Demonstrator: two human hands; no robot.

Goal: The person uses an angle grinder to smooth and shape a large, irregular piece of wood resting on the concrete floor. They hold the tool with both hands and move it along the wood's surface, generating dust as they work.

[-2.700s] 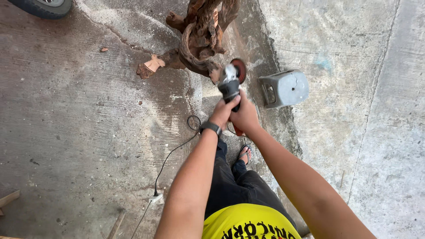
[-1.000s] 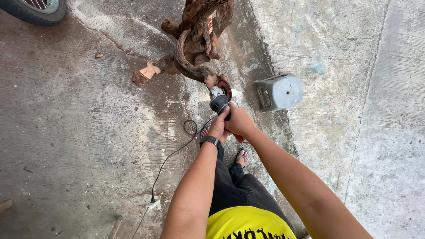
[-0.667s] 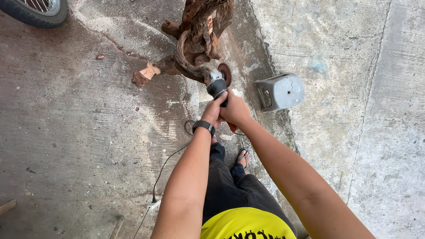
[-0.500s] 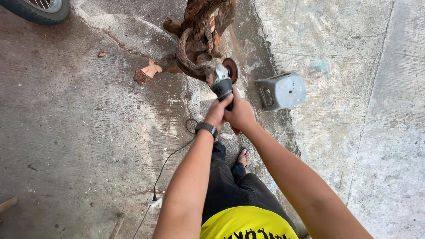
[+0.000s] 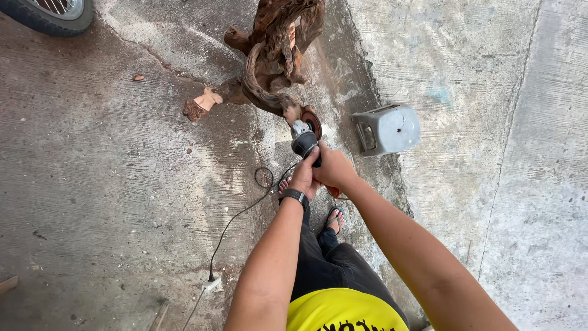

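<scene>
A gnarled reddish-brown tree root point(image 5: 275, 55) stands on the concrete floor at the top middle. Both my hands hold an angle grinder point(image 5: 304, 136) with a grey and black body. Its reddish disc point(image 5: 312, 122) sits against the root's lower tip. My right hand point(image 5: 334, 168) wraps the grinder's body from the right. Beside it my left hand point(image 5: 303, 178), with a black watch on the wrist, grips the rear of the tool.
A grey plastic stool point(image 5: 387, 129) lies on its side right of the grinder. The black cord point(image 5: 242, 214) runs left and down to a white socket point(image 5: 211, 284). A cut wood chunk point(image 5: 199, 105) lies left of the root. A tyre point(image 5: 52, 13) is at the top left.
The grinder has moved back and forth by the root's lower end, dipping a second ago and returning upward; now its disc is at the lower tip. Both hands kept their hold.
</scene>
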